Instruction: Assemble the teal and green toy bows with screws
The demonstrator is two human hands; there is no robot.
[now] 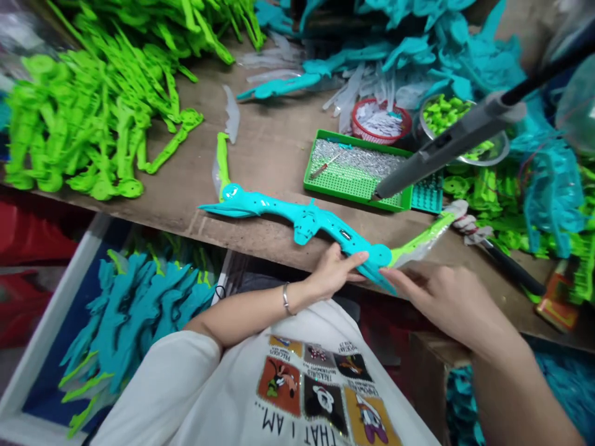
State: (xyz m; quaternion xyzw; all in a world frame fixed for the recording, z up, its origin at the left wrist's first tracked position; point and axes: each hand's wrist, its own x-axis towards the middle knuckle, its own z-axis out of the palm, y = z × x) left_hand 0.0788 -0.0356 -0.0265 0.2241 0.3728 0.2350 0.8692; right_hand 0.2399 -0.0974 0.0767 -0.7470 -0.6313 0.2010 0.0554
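One brown workbench is stretching beyond the left hand and right hand. A blue bow is extending leftward along the bench's front edge, its right end between them. A green tray is sitting beyond the left hand, which is pinching the bow; the right is touching the bow's end, but I cannot tell whether it is gripping.

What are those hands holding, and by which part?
The left hand holds the blue bow-shaped piece near its right-hand end; the right hand is at that end too, its grip unclear.
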